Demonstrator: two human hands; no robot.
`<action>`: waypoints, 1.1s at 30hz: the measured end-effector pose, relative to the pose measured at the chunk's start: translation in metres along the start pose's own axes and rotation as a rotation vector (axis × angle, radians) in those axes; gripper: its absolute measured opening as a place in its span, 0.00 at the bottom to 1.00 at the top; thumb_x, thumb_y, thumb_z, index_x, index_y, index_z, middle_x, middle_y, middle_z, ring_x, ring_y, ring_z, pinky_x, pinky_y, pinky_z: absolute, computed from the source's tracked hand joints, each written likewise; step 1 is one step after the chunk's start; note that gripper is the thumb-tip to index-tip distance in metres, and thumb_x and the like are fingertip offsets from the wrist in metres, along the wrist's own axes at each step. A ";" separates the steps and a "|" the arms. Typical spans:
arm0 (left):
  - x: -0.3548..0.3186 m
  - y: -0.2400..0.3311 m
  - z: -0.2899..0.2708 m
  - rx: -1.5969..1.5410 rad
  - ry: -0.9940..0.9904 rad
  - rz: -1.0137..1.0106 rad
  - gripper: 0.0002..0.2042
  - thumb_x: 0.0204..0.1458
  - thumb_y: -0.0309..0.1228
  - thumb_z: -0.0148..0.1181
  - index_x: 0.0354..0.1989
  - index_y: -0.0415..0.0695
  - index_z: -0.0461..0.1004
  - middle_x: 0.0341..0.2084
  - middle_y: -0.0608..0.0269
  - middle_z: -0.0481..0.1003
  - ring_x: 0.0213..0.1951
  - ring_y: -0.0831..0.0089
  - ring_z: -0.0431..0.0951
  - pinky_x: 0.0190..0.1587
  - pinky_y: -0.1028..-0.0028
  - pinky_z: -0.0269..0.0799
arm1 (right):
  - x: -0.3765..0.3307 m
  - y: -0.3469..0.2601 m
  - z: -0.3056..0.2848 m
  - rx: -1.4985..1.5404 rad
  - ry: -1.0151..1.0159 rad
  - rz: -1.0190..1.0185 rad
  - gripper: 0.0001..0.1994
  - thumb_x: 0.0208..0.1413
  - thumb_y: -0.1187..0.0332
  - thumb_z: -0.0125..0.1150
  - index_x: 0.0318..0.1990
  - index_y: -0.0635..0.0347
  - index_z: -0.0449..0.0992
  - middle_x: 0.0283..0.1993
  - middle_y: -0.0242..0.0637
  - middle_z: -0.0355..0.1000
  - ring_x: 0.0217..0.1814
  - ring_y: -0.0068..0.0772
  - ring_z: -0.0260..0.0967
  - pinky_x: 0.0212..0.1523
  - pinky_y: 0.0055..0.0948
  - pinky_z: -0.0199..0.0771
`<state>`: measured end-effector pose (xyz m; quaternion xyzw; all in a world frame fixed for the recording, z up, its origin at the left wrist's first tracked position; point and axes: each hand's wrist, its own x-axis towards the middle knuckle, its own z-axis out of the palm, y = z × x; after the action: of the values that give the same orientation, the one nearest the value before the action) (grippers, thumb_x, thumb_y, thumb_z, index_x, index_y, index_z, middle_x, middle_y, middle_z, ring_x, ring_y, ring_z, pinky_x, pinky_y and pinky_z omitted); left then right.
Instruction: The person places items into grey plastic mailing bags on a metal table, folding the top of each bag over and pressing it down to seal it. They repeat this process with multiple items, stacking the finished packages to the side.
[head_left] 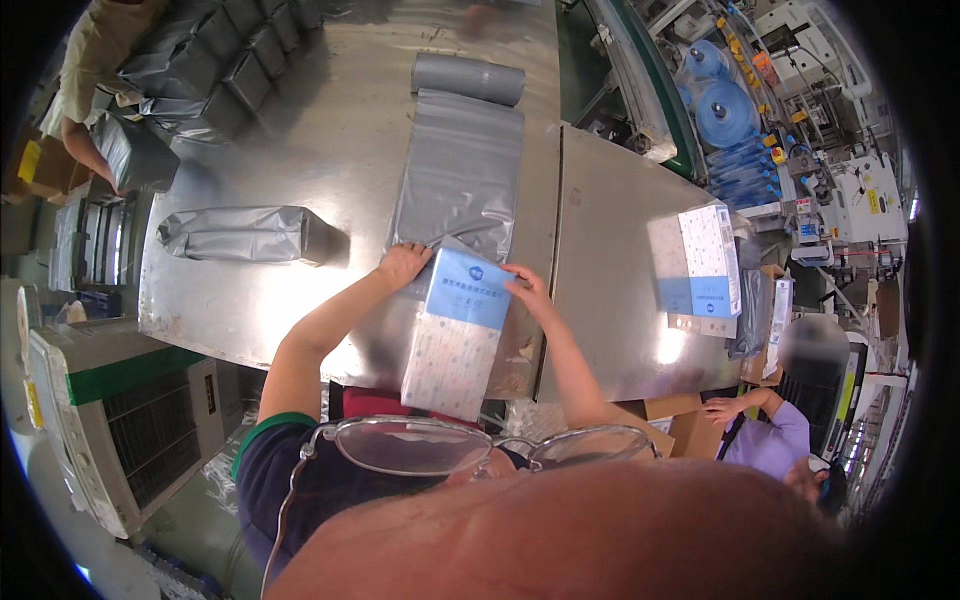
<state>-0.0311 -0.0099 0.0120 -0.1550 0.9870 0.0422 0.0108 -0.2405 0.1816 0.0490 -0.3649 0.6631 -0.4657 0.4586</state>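
Note:
My left hand [402, 264] rests on the near end of a pile of flat grey plastic bags [458, 175] at the top left corner of a white-and-blue soft pack [455, 335]. My right hand [527, 287] grips that pack's top right corner. The pack lies along the steel table [300, 160], its blue end toward the bags. Whether my left hand pinches the bag's edge or the pack, I cannot tell.
A filled grey bag [245, 233] lies to the left; several more [215, 70] stand at the far left by another person's arm [85, 150]. A stack of similar packs [695, 265] sits on the right. A person in purple [770, 435] works at lower right. A white unit [110, 420] stands at left.

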 end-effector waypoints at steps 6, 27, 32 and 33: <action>0.033 -0.017 -0.013 -0.720 0.057 -0.262 0.15 0.42 0.42 0.49 0.16 0.42 0.71 0.17 0.51 0.69 0.24 0.58 0.70 0.26 0.65 0.64 | 0.048 -0.080 0.058 -1.079 0.015 0.098 0.26 0.39 0.57 0.55 0.47 0.58 0.60 0.31 0.44 0.68 0.32 0.40 0.67 0.34 0.34 0.65; -0.146 0.055 0.010 -0.373 -0.353 -0.229 0.08 0.39 0.28 0.46 0.27 0.41 0.69 0.26 0.51 0.69 0.33 0.61 0.70 0.37 0.67 0.65 | -0.098 0.081 0.095 -0.823 0.032 -0.106 0.12 0.43 0.68 0.45 0.32 0.67 0.69 0.30 0.52 0.67 0.35 0.48 0.65 0.34 0.37 0.63; -0.134 0.036 -0.021 -0.687 -0.287 -0.329 0.08 0.36 0.29 0.49 0.26 0.39 0.68 0.22 0.50 0.69 0.29 0.60 0.71 0.33 0.65 0.65 | -0.076 0.049 0.058 -0.511 0.079 0.216 0.12 0.42 0.66 0.48 0.33 0.61 0.71 0.33 0.49 0.68 0.37 0.41 0.66 0.35 0.33 0.65; -0.133 0.034 -0.012 -0.750 -0.046 -0.294 0.07 0.38 0.30 0.51 0.19 0.38 0.67 0.14 0.51 0.66 0.21 0.62 0.70 0.25 0.67 0.64 | -0.083 0.034 0.058 -0.731 -0.121 0.228 0.11 0.42 0.67 0.48 0.32 0.61 0.71 0.31 0.49 0.68 0.35 0.41 0.67 0.33 0.33 0.65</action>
<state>0.0850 0.0617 0.0316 -0.2869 0.8699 0.4008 -0.0186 -0.1618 0.2511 0.0305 -0.4551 0.7933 -0.1226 0.3855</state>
